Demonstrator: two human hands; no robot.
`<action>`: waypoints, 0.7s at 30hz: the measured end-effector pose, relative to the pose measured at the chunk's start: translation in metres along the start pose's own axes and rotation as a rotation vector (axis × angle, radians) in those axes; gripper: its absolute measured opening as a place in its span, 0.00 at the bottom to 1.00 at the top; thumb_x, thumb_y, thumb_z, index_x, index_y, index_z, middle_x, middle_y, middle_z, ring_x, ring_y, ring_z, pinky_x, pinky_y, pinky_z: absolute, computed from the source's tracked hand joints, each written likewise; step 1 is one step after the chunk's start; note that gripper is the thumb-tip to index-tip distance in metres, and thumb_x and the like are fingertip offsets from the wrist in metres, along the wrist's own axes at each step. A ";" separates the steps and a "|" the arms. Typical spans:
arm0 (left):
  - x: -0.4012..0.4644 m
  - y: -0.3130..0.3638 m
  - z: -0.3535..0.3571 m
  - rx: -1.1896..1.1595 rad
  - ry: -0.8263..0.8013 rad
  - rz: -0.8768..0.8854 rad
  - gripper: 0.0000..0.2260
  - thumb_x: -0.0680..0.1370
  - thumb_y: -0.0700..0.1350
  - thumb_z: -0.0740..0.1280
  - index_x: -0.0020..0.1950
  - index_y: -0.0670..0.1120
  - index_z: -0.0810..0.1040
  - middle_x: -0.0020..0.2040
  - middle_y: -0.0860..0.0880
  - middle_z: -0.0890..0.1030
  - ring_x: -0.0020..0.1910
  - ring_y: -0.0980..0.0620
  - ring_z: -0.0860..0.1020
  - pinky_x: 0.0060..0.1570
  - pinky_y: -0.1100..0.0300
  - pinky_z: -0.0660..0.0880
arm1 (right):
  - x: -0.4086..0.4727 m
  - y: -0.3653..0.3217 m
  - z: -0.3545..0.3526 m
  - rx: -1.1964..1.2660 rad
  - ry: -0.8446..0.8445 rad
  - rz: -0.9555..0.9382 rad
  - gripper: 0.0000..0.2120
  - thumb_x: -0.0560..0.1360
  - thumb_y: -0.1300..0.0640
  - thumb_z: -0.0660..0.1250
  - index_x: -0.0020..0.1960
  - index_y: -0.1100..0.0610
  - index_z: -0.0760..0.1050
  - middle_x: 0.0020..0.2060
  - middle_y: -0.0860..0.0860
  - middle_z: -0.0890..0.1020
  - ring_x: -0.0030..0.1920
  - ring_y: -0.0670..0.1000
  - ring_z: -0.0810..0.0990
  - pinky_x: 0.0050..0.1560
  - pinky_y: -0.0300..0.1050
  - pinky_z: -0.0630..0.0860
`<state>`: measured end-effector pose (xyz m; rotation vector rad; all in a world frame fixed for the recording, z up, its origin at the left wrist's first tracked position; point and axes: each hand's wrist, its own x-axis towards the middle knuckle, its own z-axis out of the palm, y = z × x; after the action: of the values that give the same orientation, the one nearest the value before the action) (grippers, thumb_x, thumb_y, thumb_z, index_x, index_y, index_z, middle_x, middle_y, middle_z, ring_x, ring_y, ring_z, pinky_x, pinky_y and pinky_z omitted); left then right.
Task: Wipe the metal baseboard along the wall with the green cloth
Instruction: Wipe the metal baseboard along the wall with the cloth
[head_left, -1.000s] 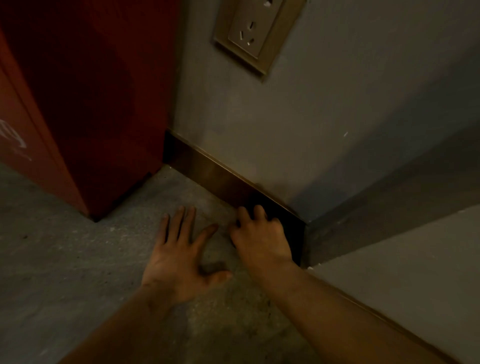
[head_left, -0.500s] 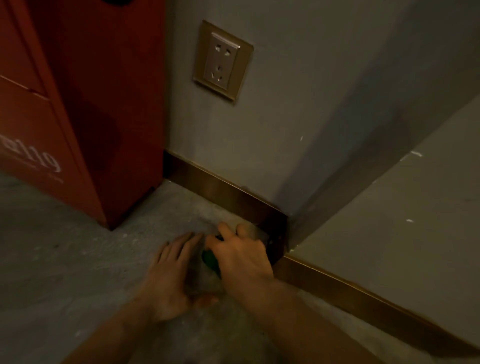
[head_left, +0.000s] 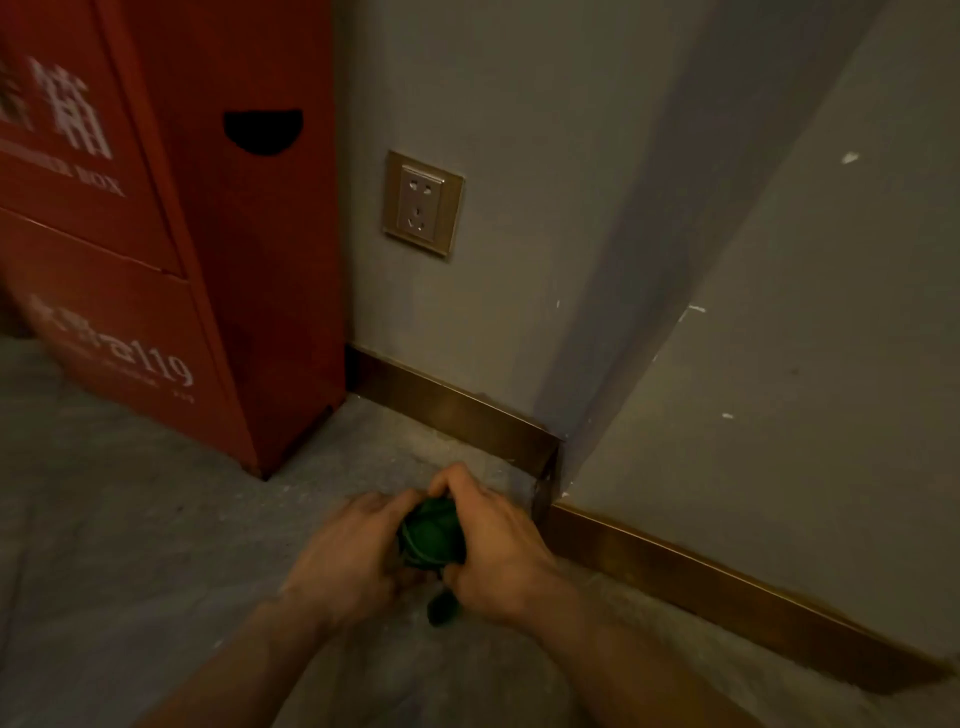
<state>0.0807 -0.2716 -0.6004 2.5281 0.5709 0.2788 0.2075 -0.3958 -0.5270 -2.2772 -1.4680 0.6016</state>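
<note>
At lower centre, left hand (head_left: 348, 558) and right hand (head_left: 498, 551) are curling closed fingers around a bunched cloth (head_left: 431, 535), while the baseboard (head_left: 457, 415) is running diagonally toward lower right.

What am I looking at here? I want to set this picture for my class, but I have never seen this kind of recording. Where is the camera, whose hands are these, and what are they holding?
There is no machine here. The one picture comes from a wide-angle camera worn on a person's head, looking forward and down, so the two bare forearms reach in from the bottom edge. The left hand and right hand meet around a bunched dark green cloth, both with a closed grip on it, just above the grey stone-like floor. Behind them a brown metal baseboard runs along the foot of the grey wall and carries on around the corner to the right. A brass-framed wall socket sits above it, and a tall red metal cabinet with white lettering stands to the left. The cloth is not touching the baseboard.
</note>
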 end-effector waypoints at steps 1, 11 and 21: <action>-0.002 0.003 -0.004 -0.004 0.001 0.000 0.28 0.71 0.62 0.71 0.69 0.61 0.66 0.60 0.56 0.76 0.58 0.56 0.72 0.59 0.59 0.66 | -0.003 0.000 -0.002 0.040 0.004 0.000 0.33 0.67 0.63 0.76 0.57 0.39 0.60 0.55 0.47 0.77 0.55 0.51 0.78 0.52 0.52 0.80; -0.027 0.030 -0.046 0.216 0.045 0.070 0.11 0.75 0.53 0.68 0.56 0.61 0.73 0.48 0.60 0.77 0.50 0.59 0.73 0.49 0.60 0.63 | -0.033 0.005 -0.018 -0.051 0.102 -0.095 0.25 0.68 0.68 0.72 0.51 0.44 0.64 0.51 0.45 0.77 0.49 0.48 0.78 0.48 0.50 0.80; -0.048 0.051 -0.072 0.414 -0.007 0.121 0.12 0.75 0.55 0.67 0.58 0.60 0.73 0.51 0.58 0.79 0.51 0.56 0.73 0.48 0.59 0.60 | -0.055 0.009 -0.025 -0.297 0.139 -0.200 0.21 0.69 0.70 0.69 0.56 0.53 0.67 0.53 0.52 0.78 0.52 0.56 0.77 0.45 0.49 0.73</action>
<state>0.0337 -0.3002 -0.5161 2.9687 0.5163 0.2115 0.2071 -0.4514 -0.5023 -2.2892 -1.7845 0.1714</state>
